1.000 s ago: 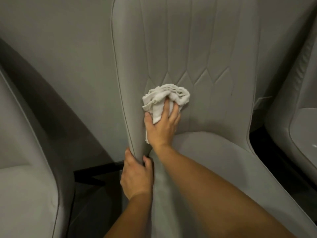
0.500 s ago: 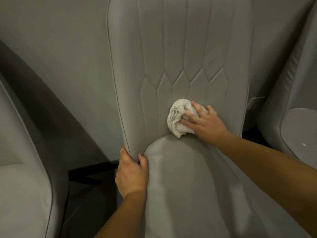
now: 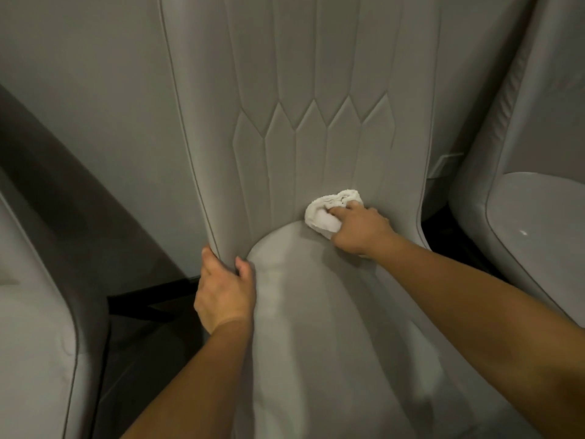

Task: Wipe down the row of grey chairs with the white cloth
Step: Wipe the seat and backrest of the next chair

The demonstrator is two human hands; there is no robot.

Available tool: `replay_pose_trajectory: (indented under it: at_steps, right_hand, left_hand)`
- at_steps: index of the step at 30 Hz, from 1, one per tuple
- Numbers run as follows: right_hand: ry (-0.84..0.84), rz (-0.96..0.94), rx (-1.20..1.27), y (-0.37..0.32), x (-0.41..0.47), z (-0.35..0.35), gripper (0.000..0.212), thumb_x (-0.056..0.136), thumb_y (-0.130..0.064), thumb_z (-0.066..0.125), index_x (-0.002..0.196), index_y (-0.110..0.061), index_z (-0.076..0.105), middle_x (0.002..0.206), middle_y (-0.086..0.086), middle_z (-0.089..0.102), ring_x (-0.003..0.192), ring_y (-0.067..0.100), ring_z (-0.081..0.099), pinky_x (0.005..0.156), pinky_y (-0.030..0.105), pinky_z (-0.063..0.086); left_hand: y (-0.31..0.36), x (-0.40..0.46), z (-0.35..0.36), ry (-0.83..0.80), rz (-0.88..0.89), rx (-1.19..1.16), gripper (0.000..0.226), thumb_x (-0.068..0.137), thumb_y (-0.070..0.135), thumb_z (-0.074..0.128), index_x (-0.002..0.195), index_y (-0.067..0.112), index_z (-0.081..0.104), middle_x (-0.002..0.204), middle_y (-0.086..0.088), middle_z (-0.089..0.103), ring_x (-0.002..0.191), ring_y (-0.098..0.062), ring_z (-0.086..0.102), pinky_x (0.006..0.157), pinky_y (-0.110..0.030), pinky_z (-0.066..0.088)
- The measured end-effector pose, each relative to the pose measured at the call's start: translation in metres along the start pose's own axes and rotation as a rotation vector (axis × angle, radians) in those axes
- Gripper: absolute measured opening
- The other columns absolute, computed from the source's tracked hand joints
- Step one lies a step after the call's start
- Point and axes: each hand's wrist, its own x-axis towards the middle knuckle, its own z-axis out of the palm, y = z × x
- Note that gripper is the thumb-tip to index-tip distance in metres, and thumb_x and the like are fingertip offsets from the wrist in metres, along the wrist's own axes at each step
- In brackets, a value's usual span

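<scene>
At the crease: low on the backrest [image 3: 316,90] of the middle chair, where it meets the seat [image 3: 316,327], I press the cloth [image 3: 326,213] into the angle, right of centre, since dirt likely settles in that fold.

Right hand [image 3: 361,229]: my grip is clenched over the cloth, fingers on top and palm behind, so the bunched wad stays a firm pad and does not unroll as I push it along the seam.

Cloth: balled up, touching both backrest and seat; most of it shows to the left of my knuckles, the rest hidden under my hand.

Left hand [image 3: 226,289]: clamped on the left edge of the backrest just above the seat, thumb on the front face and fingers wrapped behind, grasping the piped rim. I judge this braces the chair against the push of the wiping hand.

Neighbours: one grey chair [image 3: 38,359] sits at my left and another chair [image 3: 538,232] at my right, each apart from the middle one by a dark gap.

Progress: I am on the middle chair's lower back; whether the neighbours are done I cannot tell.
</scene>
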Motion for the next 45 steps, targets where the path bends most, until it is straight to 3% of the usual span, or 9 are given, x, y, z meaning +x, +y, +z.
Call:
replay_pose_trajectory:
  at_steps: [7,11,14,20,24,32,35,39,45]
  right_hand:
    - [-0.315,-0.031,0.371,0.005,-0.005,-0.024,0.077,0.071,-0.051,0.050,0.146,-0.058,0.037,0.133,-0.018,0.056,0.111,0.017,0.062,0.092,0.030,0.048]
    - [-0.087,0.127,-0.020,-0.002,-0.023,0.010,0.108,0.061,-0.098,0.031,0.153,-0.040,0.035,0.159,0.005,0.035,0.142,0.036,0.033,0.112,0.070,0.010]
    - [0.200,-0.033,-0.235,-0.011,-0.039,0.047,0.105,0.074,-0.096,0.009,0.159,-0.035,0.018,0.167,0.005,0.019,0.153,0.040,0.005,0.105,0.079,-0.014]
    - [0.035,-0.110,0.055,-0.004,-0.016,0.048,0.110,0.054,-0.108,0.024,0.148,-0.064,-0.011,0.170,-0.012,-0.007,0.155,0.035,-0.011,0.113,0.070,0.013]
    - [0.017,-0.085,0.052,-0.007,-0.010,0.044,0.113,0.051,-0.106,0.031,0.151,-0.061,0.003,0.169,-0.011,0.004,0.154,0.035,-0.005,0.112,0.066,0.017]
    - [0.126,-0.065,-0.003,-0.016,-0.054,0.058,0.065,0.092,-0.062,0.044,0.153,-0.044,0.030,0.164,0.000,0.026,0.144,0.040,0.022,0.109,0.057,0.029]
    - [0.009,-0.046,-0.010,-0.018,-0.082,0.049,0.065,0.093,-0.055,0.050,0.153,-0.043,0.030,0.165,0.001,0.024,0.145,0.040,0.021,0.111,0.054,0.029]
    - [-0.203,-0.062,-0.038,-0.021,-0.108,0.016,0.067,0.090,-0.054,0.059,0.150,-0.033,0.040,0.158,0.005,0.037,0.139,0.039,0.034,0.113,0.048,0.033]
    - [-0.404,0.053,-0.038,-0.016,-0.140,-0.073,0.055,0.094,-0.052,0.052,0.142,-0.025,0.052,0.141,0.007,0.054,0.130,0.031,0.047,0.110,0.043,0.034]
  left_hand:
    - [0.001,0.000,0.001,-0.007,-0.004,0.009,0.064,0.093,0.043,0.050,0.145,0.014,0.029,0.128,-0.018,0.057,0.103,-0.042,0.059,0.080,-0.046,0.045]
    - [0.001,0.000,0.001,-0.001,-0.012,0.009,0.065,0.092,0.043,0.050,0.145,0.013,0.029,0.130,-0.019,0.056,0.103,-0.043,0.058,0.080,-0.046,0.044]
    - [-0.001,0.001,0.002,0.006,-0.008,0.008,0.064,0.092,0.043,0.050,0.145,0.013,0.030,0.128,-0.019,0.057,0.101,-0.043,0.059,0.079,-0.045,0.044]
    - [-0.002,0.000,0.005,0.014,0.011,0.044,0.065,0.092,0.042,0.050,0.146,0.012,0.029,0.128,-0.019,0.057,0.101,-0.042,0.059,0.077,-0.044,0.043]
    - [-0.004,0.002,0.008,0.017,0.020,0.070,0.064,0.092,0.044,0.048,0.145,0.012,0.028,0.128,-0.019,0.057,0.100,-0.043,0.059,0.074,-0.043,0.042]
    - [-0.004,0.004,-0.003,-0.102,0.064,0.184,0.070,0.097,0.044,0.043,0.149,0.006,0.016,0.129,-0.025,0.055,0.100,-0.047,0.058,0.077,-0.048,0.043]
    - [0.001,0.014,-0.025,-0.334,0.043,0.421,0.069,0.099,0.047,0.039,0.149,0.005,0.016,0.123,-0.023,0.059,0.103,-0.042,0.059,0.076,-0.045,0.042]
    - [0.025,0.021,-0.068,-0.717,-0.018,0.655,0.038,0.095,0.029,0.047,0.127,0.010,0.056,0.119,-0.012,0.062,0.104,-0.031,0.060,0.082,-0.038,0.049]
    - [0.093,-0.012,-0.157,-0.661,0.385,0.723,0.036,0.095,0.026,0.043,0.129,0.017,0.052,0.118,-0.008,0.061,0.103,-0.028,0.059,0.073,-0.033,0.043]
